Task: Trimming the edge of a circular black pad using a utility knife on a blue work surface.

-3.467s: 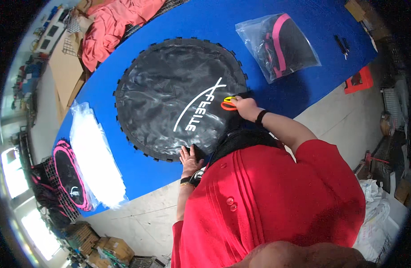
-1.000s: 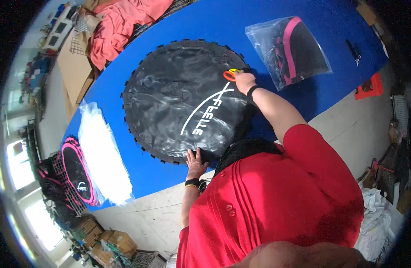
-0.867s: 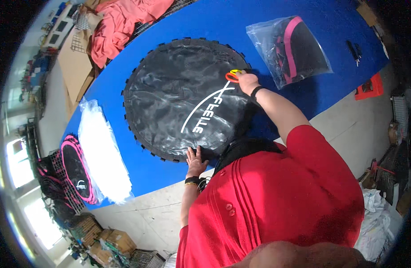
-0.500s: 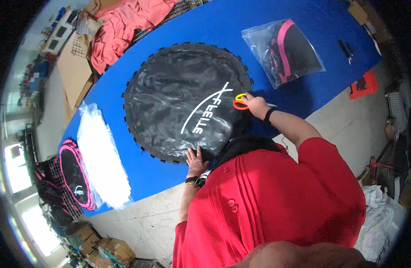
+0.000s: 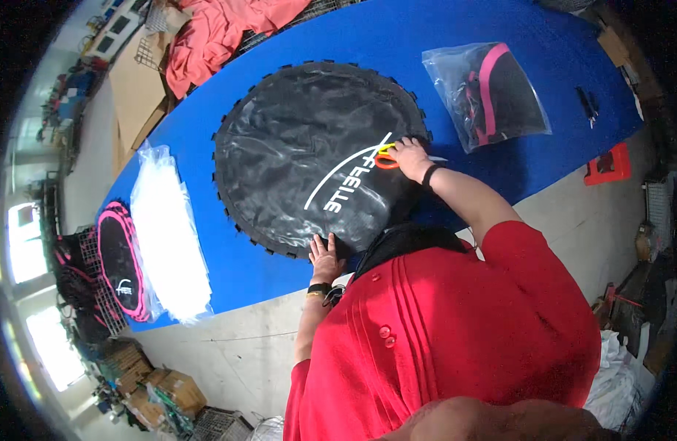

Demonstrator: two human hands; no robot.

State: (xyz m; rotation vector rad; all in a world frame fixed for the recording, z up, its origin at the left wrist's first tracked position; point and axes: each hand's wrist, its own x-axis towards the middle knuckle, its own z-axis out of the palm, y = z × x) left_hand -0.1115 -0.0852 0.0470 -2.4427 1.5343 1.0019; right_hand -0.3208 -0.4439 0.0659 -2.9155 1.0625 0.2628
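Observation:
A round black trampoline mat (image 5: 301, 147) with a white logo and looped edge tabs lies flat on the blue table (image 5: 463, 29). My left hand (image 5: 325, 259) presses flat on the mat's near edge, fingers spread. My right hand (image 5: 408, 156) grips orange-handled scissors (image 5: 386, 158) at the mat's right edge, the blades pointing right over the blue surface.
A clear bag with a black and pink item (image 5: 493, 92) lies to the right of the mat. A stack of clear plastic bags (image 5: 169, 235) and a pink-rimmed mat (image 5: 121, 257) lie at the left. Red fabric (image 5: 221, 29) is heaped at the far side. A red tray (image 5: 607, 165) sits off the table's right edge.
My right hand with the scissors went up along the mat's right edge, then came back down a little. My left hand stayed pressed on the near edge.

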